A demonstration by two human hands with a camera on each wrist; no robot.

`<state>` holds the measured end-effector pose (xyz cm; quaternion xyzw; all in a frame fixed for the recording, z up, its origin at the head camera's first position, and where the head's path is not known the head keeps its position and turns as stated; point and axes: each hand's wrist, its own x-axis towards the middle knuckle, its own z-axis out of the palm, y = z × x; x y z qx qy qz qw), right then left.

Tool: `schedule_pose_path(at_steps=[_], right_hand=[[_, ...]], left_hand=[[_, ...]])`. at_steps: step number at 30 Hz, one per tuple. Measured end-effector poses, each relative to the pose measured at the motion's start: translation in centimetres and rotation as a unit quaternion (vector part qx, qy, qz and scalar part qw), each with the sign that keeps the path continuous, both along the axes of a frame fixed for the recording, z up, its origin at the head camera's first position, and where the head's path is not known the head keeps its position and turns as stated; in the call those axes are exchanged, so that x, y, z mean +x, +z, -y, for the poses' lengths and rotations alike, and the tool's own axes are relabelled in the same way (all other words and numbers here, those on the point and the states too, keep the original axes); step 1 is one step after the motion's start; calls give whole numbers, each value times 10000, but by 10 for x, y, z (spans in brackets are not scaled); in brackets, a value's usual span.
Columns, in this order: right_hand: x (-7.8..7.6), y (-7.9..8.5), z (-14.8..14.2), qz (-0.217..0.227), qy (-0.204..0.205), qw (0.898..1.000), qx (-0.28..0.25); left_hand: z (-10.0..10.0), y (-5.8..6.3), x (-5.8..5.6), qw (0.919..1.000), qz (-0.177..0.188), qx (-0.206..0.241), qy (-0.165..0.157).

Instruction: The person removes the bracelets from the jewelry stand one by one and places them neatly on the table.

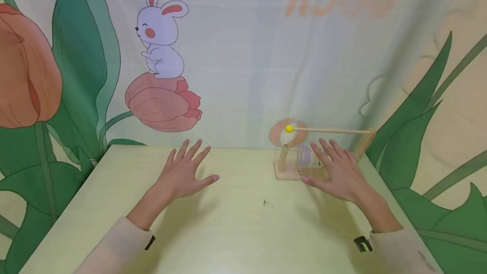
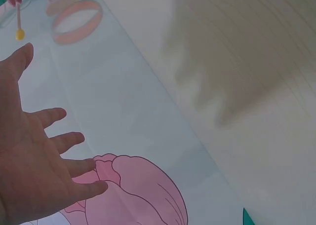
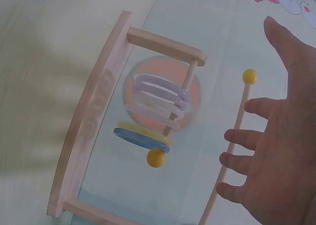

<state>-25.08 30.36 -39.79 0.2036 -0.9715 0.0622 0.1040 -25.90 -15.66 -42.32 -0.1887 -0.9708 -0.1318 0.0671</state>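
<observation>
My left hand (image 1: 182,177) hovers over the left half of the table, fingers spread and nothing held. On the right, my right hand (image 1: 340,173) is likewise spread and empty, in front of a wooden ring stand (image 1: 289,175) and partly hiding it in the head view. In the right wrist view, a short post (image 3: 165,46) carries a lower rod with several rings, among them purple rings (image 3: 162,91) and a blue ring (image 3: 140,139), ending in a yellow ball (image 3: 156,158). The upper rod (image 1: 331,130) is bare and tipped with another yellow ball (image 1: 289,129).
The pale table (image 1: 236,231) meets a printed curtain (image 1: 236,75) at its far edge, decorated with a rabbit and tulips. A small dark mark (image 1: 265,202) lies on the tabletop between the hands. Black straps (image 1: 363,244) show at the sleeve cuffs.
</observation>
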Motion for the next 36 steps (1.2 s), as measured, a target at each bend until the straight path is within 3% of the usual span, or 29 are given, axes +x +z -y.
schedule_pose_path(at_steps=[9,17,24,30,36], right_hand=[[-2,1,-1,-148,1,9999,1],[4,0,-8,-70,2,9999,-123],[23,12,-16,-184,155,9987,-450],[39,33,-28,-516,238,9935,-983],[38,48,-60,-505,-300,9794,-1934]], left_hand=[[-1,2,-1,10000,-10,25,1],[-2,5,-2,9991,287,264,-171],[-13,10,2,9960,470,465,-608],[-26,25,9,9906,372,997,-857],[-43,27,1,9794,402,1787,-855]])
